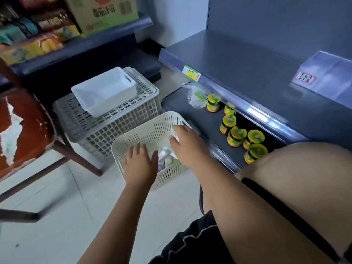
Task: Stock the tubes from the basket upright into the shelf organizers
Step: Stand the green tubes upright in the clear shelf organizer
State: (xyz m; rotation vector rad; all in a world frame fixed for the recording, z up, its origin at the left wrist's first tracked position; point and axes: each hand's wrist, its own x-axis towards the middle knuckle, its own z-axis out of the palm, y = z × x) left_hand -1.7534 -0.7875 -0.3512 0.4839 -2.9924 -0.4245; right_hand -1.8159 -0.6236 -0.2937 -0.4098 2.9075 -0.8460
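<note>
The cream slotted basket [150, 131] sat on the tiled floor [62, 197] just in front of the lower shelf [192, 113], with a few pale tubes [167, 158] lying in its bottom. Both hands hovered over it with fingers spread and straight, gripping nothing: the left hand [140, 164] above the near rim, the right hand [188, 145] over the far side. A clear organizer [327, 73] stood on the upper shelf. Yellow-lidded jars [238, 136] lined the lower shelf, and a white bin [102, 92] rested on a grey crate [114, 128].
</note>
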